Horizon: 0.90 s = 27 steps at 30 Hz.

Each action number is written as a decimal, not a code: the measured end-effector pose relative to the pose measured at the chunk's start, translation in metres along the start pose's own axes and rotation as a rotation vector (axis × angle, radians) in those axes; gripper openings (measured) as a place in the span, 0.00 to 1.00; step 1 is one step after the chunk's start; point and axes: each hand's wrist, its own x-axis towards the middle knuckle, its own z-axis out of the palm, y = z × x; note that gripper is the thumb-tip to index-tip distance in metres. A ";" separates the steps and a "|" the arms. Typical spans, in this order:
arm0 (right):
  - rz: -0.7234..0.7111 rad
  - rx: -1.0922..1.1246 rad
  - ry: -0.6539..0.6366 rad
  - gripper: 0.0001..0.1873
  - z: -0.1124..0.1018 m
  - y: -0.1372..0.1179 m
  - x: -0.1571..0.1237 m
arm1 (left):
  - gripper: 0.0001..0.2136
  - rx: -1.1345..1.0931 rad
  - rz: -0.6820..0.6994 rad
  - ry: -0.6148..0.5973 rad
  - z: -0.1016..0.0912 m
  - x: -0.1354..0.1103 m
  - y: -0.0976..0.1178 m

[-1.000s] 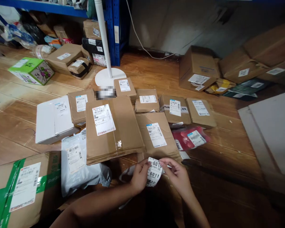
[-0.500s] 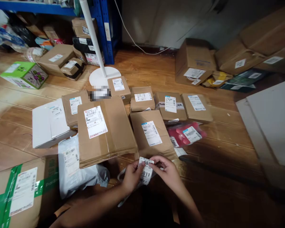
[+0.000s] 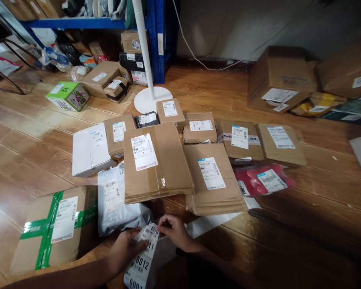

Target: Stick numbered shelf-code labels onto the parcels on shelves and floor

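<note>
Low in the view my left hand and my right hand both pinch a white strip of numbered labels; printed numbers such as 6012 show on it. The right fingertips grip the strip's top label, the left hand holds the strip just below. The strip hangs down out of the bottom of the view. Just beyond the hands lie a white plastic mailer and two flat brown parcels with shipping labels.
Many labelled cardboard parcels cover the wooden floor: a green-taped box at left, a white box, a red pouch, a fan's round base, blue shelving behind, and large boxes at back right.
My view has swung to the right and down. Both hands have moved left and lower with the label strip, and more of the strip now shows below them.
</note>
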 end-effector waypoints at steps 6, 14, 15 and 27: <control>-0.038 0.151 0.457 0.20 0.013 0.027 0.039 | 0.19 0.308 0.092 -0.055 -0.049 -0.043 -0.004; 0.123 0.252 0.711 0.27 0.015 0.027 0.047 | 0.20 0.517 0.183 -0.176 -0.096 -0.087 -0.027; 0.124 0.209 0.685 0.25 0.015 0.023 0.044 | 0.20 0.486 0.194 -0.171 -0.100 -0.088 -0.032; 0.174 -0.381 -0.400 0.19 0.127 -0.101 -0.005 | 0.29 -0.176 0.187 -0.169 -0.103 -0.076 -0.074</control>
